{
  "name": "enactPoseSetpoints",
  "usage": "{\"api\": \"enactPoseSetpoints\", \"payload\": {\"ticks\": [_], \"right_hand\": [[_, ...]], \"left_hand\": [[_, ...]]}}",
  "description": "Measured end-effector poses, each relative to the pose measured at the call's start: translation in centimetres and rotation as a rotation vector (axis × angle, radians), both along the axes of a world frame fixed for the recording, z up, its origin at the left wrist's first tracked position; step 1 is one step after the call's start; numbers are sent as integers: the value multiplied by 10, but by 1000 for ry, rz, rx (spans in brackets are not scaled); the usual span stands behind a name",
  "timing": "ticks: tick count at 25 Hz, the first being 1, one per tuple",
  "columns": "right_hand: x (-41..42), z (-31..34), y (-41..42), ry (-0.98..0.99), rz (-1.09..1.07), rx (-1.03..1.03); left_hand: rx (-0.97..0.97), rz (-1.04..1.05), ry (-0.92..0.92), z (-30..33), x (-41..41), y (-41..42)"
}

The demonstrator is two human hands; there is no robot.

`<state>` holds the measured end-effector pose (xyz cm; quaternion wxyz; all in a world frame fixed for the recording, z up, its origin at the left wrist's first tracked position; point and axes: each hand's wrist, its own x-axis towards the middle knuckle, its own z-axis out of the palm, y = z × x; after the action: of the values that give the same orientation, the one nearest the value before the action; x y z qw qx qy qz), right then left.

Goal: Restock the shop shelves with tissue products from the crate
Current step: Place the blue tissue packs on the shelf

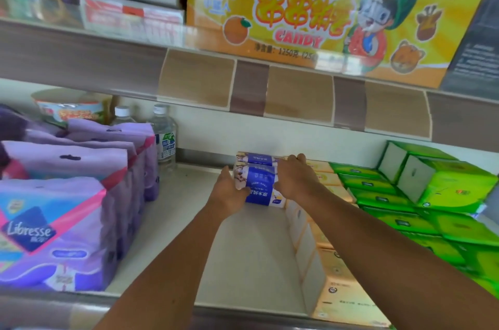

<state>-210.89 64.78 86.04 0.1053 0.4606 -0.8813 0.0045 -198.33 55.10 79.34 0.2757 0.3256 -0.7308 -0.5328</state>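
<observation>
Shop shelving fills the view: a pale lower shelf (243, 262) under a brown price rail, with a yellow candy carton (310, 5) on the tier above. Toward the back of the lower shelf sit blue-and-white tissue packs (256, 175), at least two in a row, the nearest held between both hands. The left hand (229, 192) grips its left end with fingers curled round the front edge; the right hand (295, 175) lies over the right end, fingers bent across the top. Just beside them on the right runs a row of orange tissue packs (324, 262), then green tissue packs (405, 205) beyond. Purple pad packets (67, 221) stand well apart on the left, with water bottles (162, 135) behind them.

Judgement: placement is under way. To do it well, the pack should be pushed square against the one behind and flush with the orange row, label facing forward, before both hands let go. The crate is not in view.
</observation>
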Motion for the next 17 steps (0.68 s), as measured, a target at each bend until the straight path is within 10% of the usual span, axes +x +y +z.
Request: {"api": "enactPoseSetpoints", "payload": {"ticks": [8, 17], "right_hand": [[35, 26, 104, -221, 134, -294], [47, 3, 367, -77, -54, -653]], "left_hand": [[-449, 61, 66, 40, 23, 73], [-581, -413, 253, 64, -22, 310]]}}
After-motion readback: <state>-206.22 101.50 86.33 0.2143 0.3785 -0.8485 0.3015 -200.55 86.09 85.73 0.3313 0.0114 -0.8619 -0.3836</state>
